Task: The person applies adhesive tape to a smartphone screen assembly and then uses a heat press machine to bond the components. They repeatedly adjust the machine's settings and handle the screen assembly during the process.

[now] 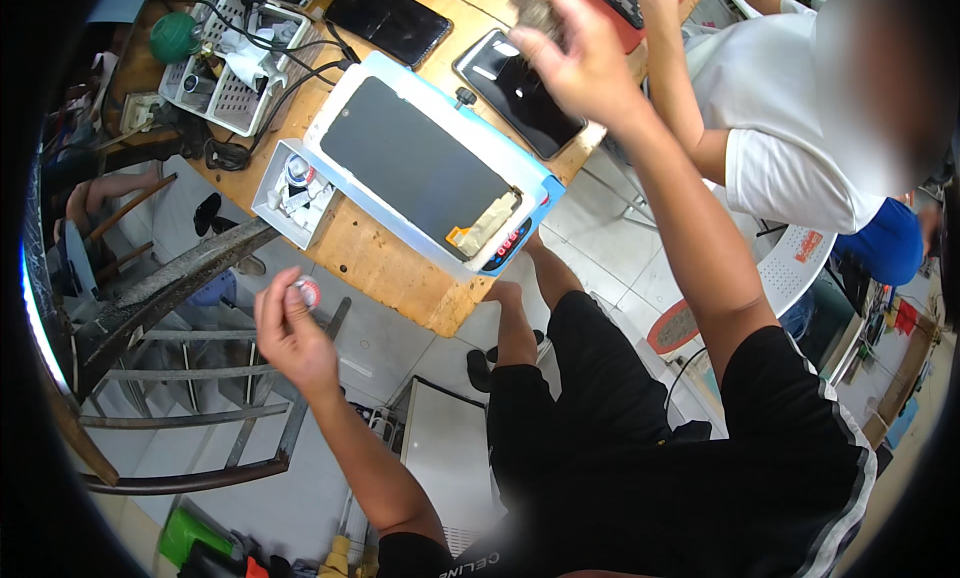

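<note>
My left hand is raised off the table's left side, fingers closed on a small round red-and-white spool. My right hand is over the far right of the table, its thumb and fingers around a grey-brown crumpled wad whose kind I cannot make out. Between my hands sits a blue-and-white heating plate with a red digital display. A dark phone screen lies face up on it, an orange-and-beige flex cable at its near end. Beside the plate, a small white box holds a similar spool and white pieces.
Two dark phones lie on the wooden table. White plastic baskets with tools and black cables crowd the far left. A co-worker in a white shirt reaches in at far right. A metal-framed chair stands left.
</note>
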Demonstrator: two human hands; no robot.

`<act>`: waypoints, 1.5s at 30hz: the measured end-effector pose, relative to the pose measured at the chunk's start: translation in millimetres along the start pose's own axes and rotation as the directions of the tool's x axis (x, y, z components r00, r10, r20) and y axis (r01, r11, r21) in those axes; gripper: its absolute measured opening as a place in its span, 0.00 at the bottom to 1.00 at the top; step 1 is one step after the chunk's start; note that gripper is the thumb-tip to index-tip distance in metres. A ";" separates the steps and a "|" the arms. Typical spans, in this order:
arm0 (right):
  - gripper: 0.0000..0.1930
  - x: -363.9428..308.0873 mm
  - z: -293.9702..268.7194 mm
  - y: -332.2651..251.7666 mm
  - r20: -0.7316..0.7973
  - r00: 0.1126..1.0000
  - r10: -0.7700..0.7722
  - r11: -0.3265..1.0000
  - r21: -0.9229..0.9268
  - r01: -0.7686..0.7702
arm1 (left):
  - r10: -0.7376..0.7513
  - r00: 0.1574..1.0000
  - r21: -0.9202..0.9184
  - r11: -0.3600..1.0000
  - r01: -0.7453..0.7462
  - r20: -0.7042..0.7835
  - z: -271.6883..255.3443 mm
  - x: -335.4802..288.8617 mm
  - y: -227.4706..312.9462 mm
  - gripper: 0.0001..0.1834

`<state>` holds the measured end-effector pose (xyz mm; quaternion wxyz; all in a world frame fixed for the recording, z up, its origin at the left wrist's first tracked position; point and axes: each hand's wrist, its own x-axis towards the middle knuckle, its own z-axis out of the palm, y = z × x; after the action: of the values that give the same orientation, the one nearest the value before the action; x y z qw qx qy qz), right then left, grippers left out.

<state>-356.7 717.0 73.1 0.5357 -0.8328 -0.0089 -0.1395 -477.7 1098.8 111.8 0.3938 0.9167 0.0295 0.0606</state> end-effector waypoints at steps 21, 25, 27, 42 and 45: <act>0.22 72.9 -50.9 21.6 0.040 0.979 -0.201 0.625 -0.764 0.159 | -0.131 0.969 -0.183 0.968 0.171 0.211 60.7 -8.9 69.7 0.06; 0.21 64.3 -48.6 24.9 -0.058 0.987 -0.153 0.782 -0.617 0.085 | -0.254 0.943 -0.283 0.908 0.309 0.214 62.4 -4.2 70.4 0.07; 0.18 57.5 -42.3 33.4 0.003 0.998 0.056 0.975 -0.216 -0.055 | -0.290 0.934 -0.353 0.869 0.348 0.208 58.2 -2.1 66.2 0.06; 0.19 -33.2 -4.0 -33.5 0.444 0.852 0.278 0.825 0.343 -0.449 | -0.554 0.820 -0.384 0.794 0.470 -0.142 -17.2 30.5 -21.2 0.09; 0.19 -42.5 0.1 -41.6 0.469 0.855 0.224 0.847 0.340 -0.408 | -0.615 0.760 -0.396 0.764 0.509 -0.211 -20.5 29.9 -30.6 0.08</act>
<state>-404.4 740.6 99.8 0.7065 -0.6943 -0.0114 0.1367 -451.0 1137.6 106.2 0.5239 0.7653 0.3619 0.0937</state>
